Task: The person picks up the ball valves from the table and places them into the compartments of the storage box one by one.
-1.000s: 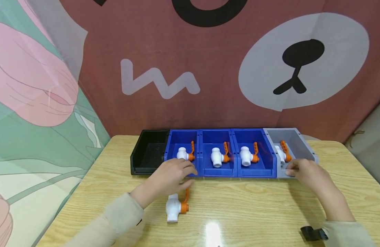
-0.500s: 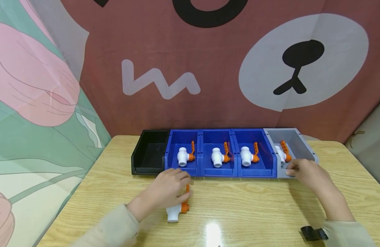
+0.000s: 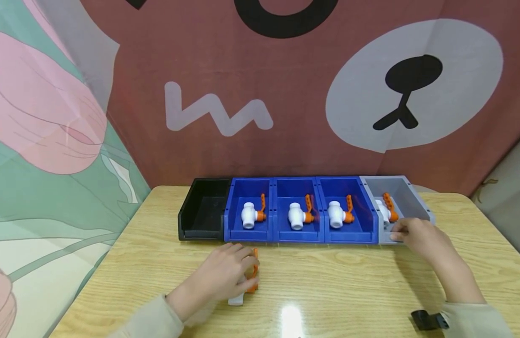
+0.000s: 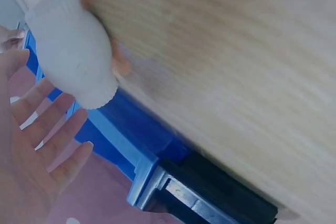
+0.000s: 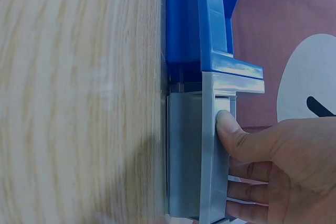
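Note:
A white ball valve (image 4: 72, 45) with an orange lever lies on the wooden table, partly covered by my left hand (image 3: 226, 272) in the head view. In the left wrist view the fingers of that hand are spread and fairly straight beside the white body. My right hand (image 3: 424, 240) holds the front lip of the grey bin (image 5: 211, 145), thumb outside and fingers behind it. Inside the grey bin sits another white valve (image 3: 382, 211) with an orange lever, partly hidden by the bin's side wall.
Three blue bins (image 3: 299, 237) stand in a row left of the grey one, each with a similar valve inside. A black bin (image 3: 206, 211) ends the row at the left. Behind the table (image 3: 327, 291) hangs a printed cloth (image 3: 285, 145).
My left hand has moved down and toward me, away from the left blue bin, and now covers much of the valve on the table. The right hand stays at the grey bin's lip.

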`<move>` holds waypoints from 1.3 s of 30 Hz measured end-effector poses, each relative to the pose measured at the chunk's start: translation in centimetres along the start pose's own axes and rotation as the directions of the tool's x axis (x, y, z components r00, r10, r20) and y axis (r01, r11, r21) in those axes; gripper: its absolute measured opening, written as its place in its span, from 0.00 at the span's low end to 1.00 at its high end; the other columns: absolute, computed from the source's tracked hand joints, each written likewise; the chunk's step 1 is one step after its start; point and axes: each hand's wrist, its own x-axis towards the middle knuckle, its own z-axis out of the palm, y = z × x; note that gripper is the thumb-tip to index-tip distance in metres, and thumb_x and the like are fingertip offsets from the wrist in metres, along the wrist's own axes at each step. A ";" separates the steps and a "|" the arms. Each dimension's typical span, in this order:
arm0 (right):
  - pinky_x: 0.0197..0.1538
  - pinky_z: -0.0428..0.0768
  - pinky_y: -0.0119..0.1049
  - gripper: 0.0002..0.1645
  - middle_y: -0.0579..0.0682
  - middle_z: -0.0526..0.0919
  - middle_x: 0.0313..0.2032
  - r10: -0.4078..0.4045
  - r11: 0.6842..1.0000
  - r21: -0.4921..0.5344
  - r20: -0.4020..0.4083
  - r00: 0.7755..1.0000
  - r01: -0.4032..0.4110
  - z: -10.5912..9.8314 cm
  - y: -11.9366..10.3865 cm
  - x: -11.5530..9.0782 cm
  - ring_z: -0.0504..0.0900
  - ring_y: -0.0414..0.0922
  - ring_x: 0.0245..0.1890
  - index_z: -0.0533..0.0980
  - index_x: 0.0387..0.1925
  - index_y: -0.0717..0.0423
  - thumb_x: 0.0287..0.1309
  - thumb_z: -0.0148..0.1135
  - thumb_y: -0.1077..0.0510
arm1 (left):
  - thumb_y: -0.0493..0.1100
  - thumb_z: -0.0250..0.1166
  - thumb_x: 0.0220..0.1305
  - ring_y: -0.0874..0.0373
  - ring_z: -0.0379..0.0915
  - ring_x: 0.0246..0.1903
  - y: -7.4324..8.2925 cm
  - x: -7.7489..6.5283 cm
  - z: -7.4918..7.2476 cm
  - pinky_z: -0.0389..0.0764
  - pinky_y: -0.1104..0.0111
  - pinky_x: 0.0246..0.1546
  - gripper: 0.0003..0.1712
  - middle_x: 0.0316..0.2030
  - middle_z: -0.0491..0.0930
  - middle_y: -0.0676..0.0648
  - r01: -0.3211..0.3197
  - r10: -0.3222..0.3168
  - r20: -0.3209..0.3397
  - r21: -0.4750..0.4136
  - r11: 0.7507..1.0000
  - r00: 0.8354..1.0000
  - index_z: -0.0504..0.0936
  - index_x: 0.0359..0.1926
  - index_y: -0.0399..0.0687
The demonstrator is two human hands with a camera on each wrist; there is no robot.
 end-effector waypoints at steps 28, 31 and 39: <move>0.36 0.78 0.55 0.07 0.57 0.84 0.36 0.000 1.000 -0.006 -0.005 1.000 0.000 0.1 0.0 0.0 0.80 0.55 0.36 0.82 0.35 0.59 0.63 0.66 0.58 | 0.70 0.62 0.59 0.53 0.76 0.49 1.6 -3.2 -0.2 0.79 0.57 0.50 0.33 0.53 0.79 0.49 0.087 -0.106 0.161 0.121 0.989 0.981 0.81 0.53 0.52; 0.36 0.77 0.54 0.06 0.57 0.84 0.35 -0.001 1.000 -0.006 -0.006 1.000 0.001 0.0 0.0 0.0 0.80 0.54 0.35 0.82 0.34 0.59 0.63 0.65 0.58 | 0.71 0.64 0.58 0.52 0.76 0.51 1.8 -3.4 0.0 0.79 0.56 0.52 0.35 0.55 0.78 0.47 0.083 -0.106 0.169 0.135 0.987 0.980 0.80 0.55 0.51; 0.36 0.77 0.54 0.06 0.57 0.84 0.35 -0.001 1.000 -0.006 -0.003 1.000 0.001 -0.1 -0.1 0.0 0.79 0.54 0.35 0.81 0.35 0.59 0.63 0.65 0.59 | 0.67 0.68 0.55 0.51 0.75 0.53 1.8 -3.6 -0.1 0.78 0.55 0.53 0.36 0.57 0.76 0.46 0.066 -0.092 0.195 0.134 0.989 0.977 0.79 0.57 0.50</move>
